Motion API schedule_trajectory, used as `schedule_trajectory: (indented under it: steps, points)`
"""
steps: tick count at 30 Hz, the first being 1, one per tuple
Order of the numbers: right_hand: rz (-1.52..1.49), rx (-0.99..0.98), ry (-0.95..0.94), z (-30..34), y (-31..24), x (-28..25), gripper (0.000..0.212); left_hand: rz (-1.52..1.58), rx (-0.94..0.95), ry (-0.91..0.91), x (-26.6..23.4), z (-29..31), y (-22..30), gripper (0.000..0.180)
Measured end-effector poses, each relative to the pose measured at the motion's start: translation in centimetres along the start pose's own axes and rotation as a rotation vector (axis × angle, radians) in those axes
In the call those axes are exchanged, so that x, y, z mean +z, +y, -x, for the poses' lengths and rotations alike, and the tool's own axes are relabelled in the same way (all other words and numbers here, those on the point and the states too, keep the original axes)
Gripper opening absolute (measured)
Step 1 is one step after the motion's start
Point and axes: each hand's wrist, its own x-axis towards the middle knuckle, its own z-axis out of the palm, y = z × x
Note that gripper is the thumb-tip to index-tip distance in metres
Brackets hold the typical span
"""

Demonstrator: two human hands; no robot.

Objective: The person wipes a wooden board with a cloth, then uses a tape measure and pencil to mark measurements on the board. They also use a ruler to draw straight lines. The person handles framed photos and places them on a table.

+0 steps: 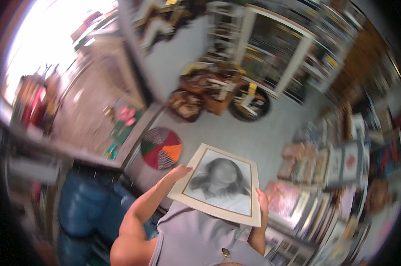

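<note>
A black-and-white portrait picture [218, 184] in a cream mat with a thin brown inner border is held in front of my body, tilted a little. My left hand [181, 171] is closed on its left edge, the thumb lying over the mat. On the opposite edge, my right hand [262, 201] grips the mat with the thumb on its front side. The other fingers of both hands are hidden behind the picture.
A blue leather chair [83, 204] stands at my left, below a worktable [76, 106]. A round patchwork cushion [161, 148] lies ahead. Baskets [186, 104] and a dark round tub [250, 103] sit farther off. Stacked frames and books [313, 208] crowd the right.
</note>
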Motion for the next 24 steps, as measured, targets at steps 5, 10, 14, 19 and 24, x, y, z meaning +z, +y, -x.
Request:
schedule_trajectory:
  steps: [5,10,14,19,24]
  points:
    - [0.367,0.081,-0.138,-8.9,3.2,5.7,0.036,0.641,-0.737,0.055,0.7,8.7,-5.1,0.056]
    - [0.288,0.269,-0.239,-17.4,-1.1,13.5,0.037,0.88,-0.781,0.236,1.3,9.9,-8.0,0.058]
    - [0.356,0.43,-0.339,-25.6,-0.7,24.8,0.036,1.059,-0.881,0.392,-2.0,11.5,-13.4,0.054]
    - [0.4,0.592,-0.469,-36.1,0.5,39.9,0.034,1.239,-0.991,0.525,-9.1,10.8,-21.9,0.048]
    - [0.616,0.564,-0.569,-43.2,1.7,54.2,0.031,1.616,-0.918,0.821,-13.8,11.5,-28.9,0.043]
